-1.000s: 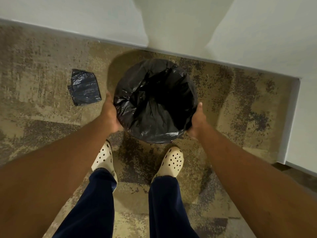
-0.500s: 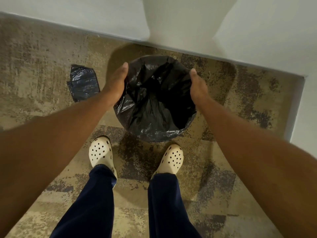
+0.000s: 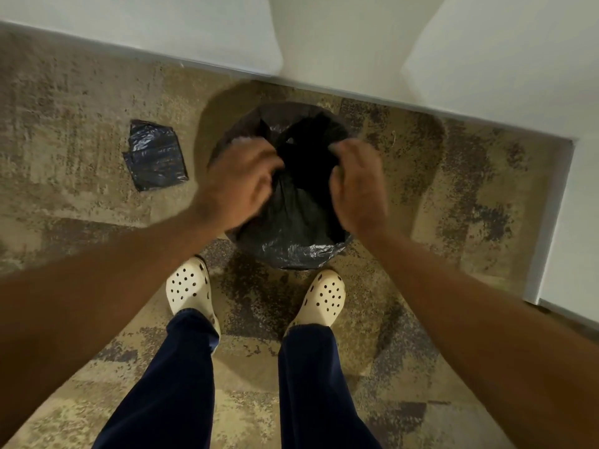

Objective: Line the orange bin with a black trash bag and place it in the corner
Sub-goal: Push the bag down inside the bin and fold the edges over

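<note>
Bin (image 3: 291, 254) sits on the carpet (image 3: 81, 124) by the wall (image 3: 194, 30), just ahead of both shoes, orange fully hidden under the trash bag (image 3: 291, 215). Left hand (image 3: 240, 183) and right hand (image 3: 359, 186) both look pinched on loose liner over the opening; blurred. Risk: tugging pulls the liner off the rim or tears it. Spare folded bag (image 3: 155, 155) at 9 o'clock, well apart.

A mottled tan, brown and grey carpet (image 3: 81, 163) covers the floor, running up to a white wall (image 3: 194, 30) with a pale baseboard (image 3: 97, 43), which steps forward at the right into a jutting corner (image 3: 564, 189).
</note>
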A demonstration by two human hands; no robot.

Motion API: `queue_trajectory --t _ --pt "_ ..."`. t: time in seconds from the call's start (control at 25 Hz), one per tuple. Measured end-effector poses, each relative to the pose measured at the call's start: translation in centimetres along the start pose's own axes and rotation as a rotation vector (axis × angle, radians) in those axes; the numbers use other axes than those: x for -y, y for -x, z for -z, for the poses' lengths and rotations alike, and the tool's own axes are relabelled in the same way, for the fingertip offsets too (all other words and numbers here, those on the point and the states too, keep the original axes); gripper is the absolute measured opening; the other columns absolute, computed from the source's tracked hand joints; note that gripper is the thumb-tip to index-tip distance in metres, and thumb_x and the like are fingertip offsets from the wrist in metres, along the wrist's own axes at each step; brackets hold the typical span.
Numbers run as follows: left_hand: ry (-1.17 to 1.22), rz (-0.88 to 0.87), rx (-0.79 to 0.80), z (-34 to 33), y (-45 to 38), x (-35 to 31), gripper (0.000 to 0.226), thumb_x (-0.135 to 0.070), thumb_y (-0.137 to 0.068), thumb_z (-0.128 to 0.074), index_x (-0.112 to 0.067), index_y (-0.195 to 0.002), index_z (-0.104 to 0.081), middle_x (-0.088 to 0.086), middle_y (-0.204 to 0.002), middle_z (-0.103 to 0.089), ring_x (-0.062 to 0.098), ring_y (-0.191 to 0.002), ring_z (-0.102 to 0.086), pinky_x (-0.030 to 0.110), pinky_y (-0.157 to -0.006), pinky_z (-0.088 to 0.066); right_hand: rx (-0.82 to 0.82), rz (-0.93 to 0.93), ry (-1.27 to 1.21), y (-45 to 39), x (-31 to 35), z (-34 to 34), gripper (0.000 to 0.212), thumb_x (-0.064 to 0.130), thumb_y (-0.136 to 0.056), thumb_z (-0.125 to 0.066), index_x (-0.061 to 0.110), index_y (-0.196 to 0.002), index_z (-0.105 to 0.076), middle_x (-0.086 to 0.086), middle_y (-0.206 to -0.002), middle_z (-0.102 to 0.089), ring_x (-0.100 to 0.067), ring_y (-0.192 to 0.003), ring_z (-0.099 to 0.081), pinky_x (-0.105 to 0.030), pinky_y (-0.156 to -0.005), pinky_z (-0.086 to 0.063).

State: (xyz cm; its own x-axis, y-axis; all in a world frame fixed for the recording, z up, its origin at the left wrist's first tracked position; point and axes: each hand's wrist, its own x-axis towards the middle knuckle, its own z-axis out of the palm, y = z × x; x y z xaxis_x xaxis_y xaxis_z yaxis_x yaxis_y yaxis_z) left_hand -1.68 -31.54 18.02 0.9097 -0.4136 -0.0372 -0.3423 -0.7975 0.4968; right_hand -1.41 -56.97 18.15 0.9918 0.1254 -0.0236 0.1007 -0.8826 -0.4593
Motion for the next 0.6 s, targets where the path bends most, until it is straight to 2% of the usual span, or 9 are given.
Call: queue_trajectory --t 0.04,0.08,0.16,0.24,0.36,0.44,0.52,0.56,0.6 --pt "-0.034 -0.173 0.179 -0.7 0.4 -1.4 0.045 -0.027 -0.101 -0.049 -0.009 -0.14 -0.063 0.018 -0.148 -0.058 0.035 -0.141 -0.053 0.048 -0.121 -0.041 0.108 0.15 0.02 1.0 0.8 -0.5 0.036 0.018 -0.1 -0.051 0.01 -0.132 -0.065 -0.009 -0.134 -0.063 -0.024 -0.126 -0.056 -0.038 -0.113 -0.044" --pt "-0.115 -0.239 0.385 -1.5 0.7 -2.8 0.051 -0.032 -0.103 -0.046 -0.008 -0.146 -0.057 0.017 -0.155 -0.053 0.034 -0.148 -0.047 0.052 -0.128 -0.033 0.275 0.215 0.069 2.0 1.6 -1.2 0.041 0.02 -0.101 -0.051 0.008 -0.138 -0.063 -0.012 -0.14 -0.062 -0.028 -0.132 -0.055 -0.043 -0.117 -0.041" --pt "-0.288 -0.195 0.664 -2.8 1.6 -4.4 0.061 -0.041 -0.109 -0.034 -0.009 -0.16 -0.041 0.016 -0.168 -0.041 0.031 -0.159 -0.033 0.052 -0.133 -0.022 0.6 0.18 0.248 3.8 2.7 -2.4 0.054 0.03 -0.105 -0.043 0.007 -0.154 -0.048 -0.015 -0.158 -0.049 -0.033 -0.149 -0.042 -0.048 -0.126 -0.028" --pt "-0.347 -0.139 0.782 -3.2 2.4 -4.2 0.064 -0.046 -0.111 -0.029 -0.012 -0.165 -0.033 0.014 -0.17 -0.038 0.031 -0.16 -0.031 0.052 -0.133 -0.019 0.757 0.129 0.349 5.4 2.4 -3.4 0.059 0.039 -0.108 -0.035 0.012 -0.161 -0.037 -0.012 -0.167 -0.038 -0.031 -0.157 -0.029 -0.049 -0.131 -0.017" --pt "-0.326 -0.112 0.931 -2.6 3.2 -3.8 0.059 -0.05 -0.112 -0.028 -0.017 -0.158 -0.045 0.01 -0.16 -0.052 0.029 -0.15 -0.045 0.05 -0.127 -0.032 0.902 0.164 0.441 6.8 1.5 -3.9 0.06 0.047 -0.11 -0.025 0.018 -0.16 -0.039 -0.011 -0.167 -0.039 -0.032 -0.157 -0.028 -0.053 -0.13 -0.01" --pt "-0.202 -0.089 0.937 -1.8 3.3 -3.9 0.05 -0.048 -0.111 -0.034 -0.018 -0.138 -0.064 0.008 -0.136 -0.068 0.028 -0.126 -0.064 0.045 -0.107 -0.051 0.968 0.204 0.518 7.1 1.3 -3.9 0.061 0.05 -0.109 -0.02 0.02 -0.157 -0.044 -0.01 -0.163 -0.045 -0.032 -0.154 -0.033 -0.056 -0.129 -0.009" --pt "-0.166 -0.177 0.718 -1.4 2.7 -4.2 0.037 -0.037 -0.108 -0.042 -0.016 -0.113 -0.073 0.005 -0.108 -0.073 0.028 -0.103 -0.071 0.042 -0.09 -0.057 0.975 0.237 0.543 7.0 1.5 -3.7 0.061 0.05 -0.109 -0.02 0.021 -0.153 -0.05 -0.01 -0.158 -0.051 -0.033 -0.15 -0.039 -0.056 -0.128 -0.011" --pt "-0.229 -0.235 0.625 -1.7 2.1 -4.1 0.035 -0.034 -0.106 -0.045 -0.015 -0.114 -0.073 0.006 -0.108 -0.073 0.029 -0.109 -0.07 0.043 -0.099 -0.054 0.943 0.261 0.542 6.9 1.7 -3.5 0.06 0.049 -0.109 -0.022 0.02 -0.15 -0.054 -0.009 -0.154 -0.055 -0.033 -0.148 -0.042 -0.056 -0.128 -0.014" --pt "-0.309 -0.262 0.577 -2.0 1.3 -4.0 0.039 -0.034 -0.106 -0.045 -0.013 -0.125 -0.071 0.01 -0.122 -0.072 0.031 -0.126 -0.064 0.046 -0.115 -0.045 0.899 0.281 0.534 6.8 1.9 -3.4 0.058 0.048 -0.108 -0.025 0.02 -0.147 -0.057 -0.009 -0.152 -0.056 -0.033 -0.147 -0.043 -0.055 -0.128 -0.017"
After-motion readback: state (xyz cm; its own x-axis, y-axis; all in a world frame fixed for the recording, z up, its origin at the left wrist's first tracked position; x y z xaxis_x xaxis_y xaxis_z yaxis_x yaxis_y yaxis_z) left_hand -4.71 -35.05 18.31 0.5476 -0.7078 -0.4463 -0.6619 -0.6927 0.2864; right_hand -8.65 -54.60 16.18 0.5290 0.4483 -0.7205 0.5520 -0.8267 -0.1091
